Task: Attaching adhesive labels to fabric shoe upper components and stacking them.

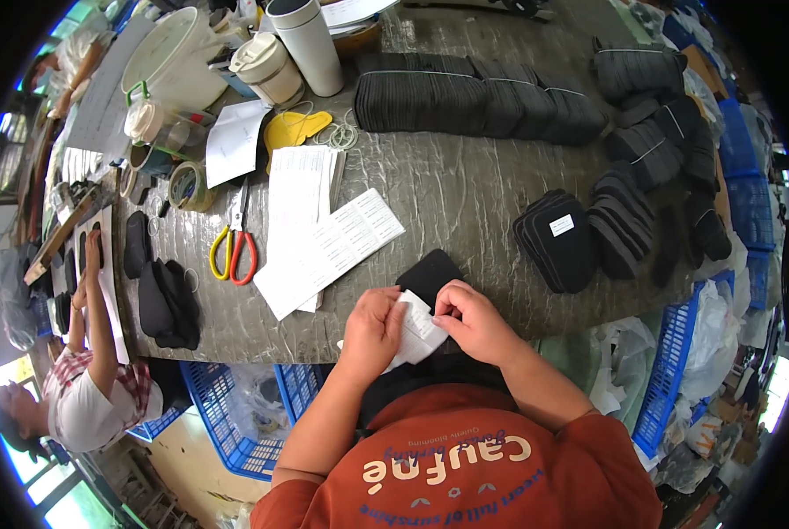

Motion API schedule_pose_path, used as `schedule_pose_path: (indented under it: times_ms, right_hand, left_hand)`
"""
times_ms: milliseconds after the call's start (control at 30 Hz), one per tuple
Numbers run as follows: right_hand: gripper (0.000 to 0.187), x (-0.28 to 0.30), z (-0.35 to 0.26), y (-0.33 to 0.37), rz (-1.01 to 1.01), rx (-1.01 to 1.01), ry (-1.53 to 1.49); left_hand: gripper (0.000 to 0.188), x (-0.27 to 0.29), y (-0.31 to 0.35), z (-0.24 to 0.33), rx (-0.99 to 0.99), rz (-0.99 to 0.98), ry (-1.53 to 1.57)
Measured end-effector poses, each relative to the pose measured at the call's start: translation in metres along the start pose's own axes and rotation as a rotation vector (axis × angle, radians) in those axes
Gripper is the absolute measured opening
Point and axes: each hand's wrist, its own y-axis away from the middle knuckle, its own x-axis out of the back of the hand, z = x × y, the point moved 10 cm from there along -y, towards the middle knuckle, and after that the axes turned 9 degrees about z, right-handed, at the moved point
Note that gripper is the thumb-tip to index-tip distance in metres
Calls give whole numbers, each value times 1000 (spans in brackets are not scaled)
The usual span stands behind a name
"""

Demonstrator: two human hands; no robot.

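My left hand [375, 328] is closed on a small folded white sheet of printed labels [419, 333] at the table's near edge. The fingers of my right hand [472, 319] pinch together at the sheet's right edge; whether a single label has come loose there is too small to tell. Just beyond the sheet, a black fabric pad [430, 270] with rounded corners lies on the table, its near part hidden by the sheet and my hands. To the right stands a stack of black pads [535, 251] bearing a white label [561, 226].
Larger label sheets [337, 247] and scissors [237, 238] with red and yellow handles lie to the left. Bundled black pads [465, 97] form a long row at the back. A white tumbler [310, 44] stands behind. At far left, another person [103, 379] works along the table.
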Motion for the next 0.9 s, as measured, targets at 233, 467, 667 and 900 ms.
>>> schedule_pose_path:
  times_ms: [233,467,667,900]
  right_hand:
    - [9,20,12,-25,259,30,144]
    - [9,18,21,-34,353,9,304]
    - [8,15,24,-36,357,25,391]
    - [9,15,27,-37,353,46,421]
  left_hand:
    - [11,-10,19,24,-330,-196,-195]
    - [14,-26,25,21,-378,-239,-310]
    - [13,-28,25,19,-378,-249,-322]
    - [14,-35,23,22,-390,-300,-384]
